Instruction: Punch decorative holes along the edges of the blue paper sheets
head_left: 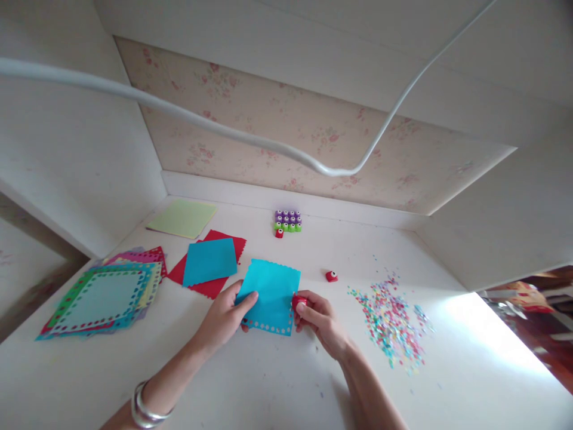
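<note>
My left hand (233,309) grips a blue sheet of paper (271,292) by its left edge, thumb on top and fingers beneath. Small punched shapes run along the sheet's lower edge and part of its right edge; the top edge looks scalloped. A red craft punch (299,301) sits at the sheet's right edge, pinched in my right hand (320,319) with the thumb on it. Whether the punch is pressed down I cannot tell. Another red punch (332,276) lies on the table, to the right of the sheet.
Punched, colourful papers (101,292) are stacked at the left. Behind them lie pale green sheets (182,218); nearer are a blue sheet (210,263) and red paper (215,289). Purple and green punches (289,220) stand in rows at the back. Confetti (394,322) covers the right. A white cable (250,138) hangs above.
</note>
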### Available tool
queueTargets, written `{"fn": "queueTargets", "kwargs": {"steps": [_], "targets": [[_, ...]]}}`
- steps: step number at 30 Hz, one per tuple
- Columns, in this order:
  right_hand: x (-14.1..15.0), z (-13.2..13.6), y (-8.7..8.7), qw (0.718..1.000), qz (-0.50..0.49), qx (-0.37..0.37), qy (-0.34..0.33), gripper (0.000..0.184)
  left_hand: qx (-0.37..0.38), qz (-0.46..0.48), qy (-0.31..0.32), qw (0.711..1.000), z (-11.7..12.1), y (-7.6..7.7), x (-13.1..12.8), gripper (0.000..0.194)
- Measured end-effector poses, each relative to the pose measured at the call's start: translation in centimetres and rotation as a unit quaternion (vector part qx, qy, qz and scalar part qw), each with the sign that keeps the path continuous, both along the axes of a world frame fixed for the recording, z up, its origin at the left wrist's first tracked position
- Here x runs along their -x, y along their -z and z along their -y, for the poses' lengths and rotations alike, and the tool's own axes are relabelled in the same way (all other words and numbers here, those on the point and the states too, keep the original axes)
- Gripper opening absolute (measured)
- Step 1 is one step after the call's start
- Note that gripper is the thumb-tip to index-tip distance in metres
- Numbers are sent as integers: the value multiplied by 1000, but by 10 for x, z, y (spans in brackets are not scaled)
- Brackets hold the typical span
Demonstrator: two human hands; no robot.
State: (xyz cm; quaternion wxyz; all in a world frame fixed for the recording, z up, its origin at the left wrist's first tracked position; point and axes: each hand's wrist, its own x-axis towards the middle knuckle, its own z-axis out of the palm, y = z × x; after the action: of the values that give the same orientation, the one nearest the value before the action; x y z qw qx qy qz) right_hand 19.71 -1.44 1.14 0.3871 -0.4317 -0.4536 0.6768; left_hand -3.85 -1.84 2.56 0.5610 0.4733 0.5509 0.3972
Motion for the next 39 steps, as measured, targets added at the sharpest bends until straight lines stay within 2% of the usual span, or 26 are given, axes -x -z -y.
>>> {"fn": "queueTargets", "kwargs": {"steps": [16, 23, 27, 29, 31, 34, 39], "targets": [[0, 1, 2, 1000, 1, 8, -27, 37, -20, -5, -7, 1000, 1, 2, -1, 50], [-5, 1, -3, 996, -1, 24, -86, 33, -29, -9, -8, 999, 2, 1, 1, 51], [-16, 2, -9, 985, 27, 57, -164, 32, -24, -14, 15, 1000, 2, -1, 3, 51], [-21, 2, -11, 981, 32, 55, -182, 31, -26, -12, 17, 999, 2, -1, 4, 49], [-24, 2, -11, 987, 13, 27, -155, 32, -25, -12, 11, 1000, 1, -1, 5, 47], [-25, 2, -11, 996, -54, -11, -72, 31, -18, -9, 2, 1000, 0, 2, 5, 45], [-26, 0, -8, 990, -129, -44, 28, 34, -24, 0, -6, 1000, -1, 4, 5, 42]]}}
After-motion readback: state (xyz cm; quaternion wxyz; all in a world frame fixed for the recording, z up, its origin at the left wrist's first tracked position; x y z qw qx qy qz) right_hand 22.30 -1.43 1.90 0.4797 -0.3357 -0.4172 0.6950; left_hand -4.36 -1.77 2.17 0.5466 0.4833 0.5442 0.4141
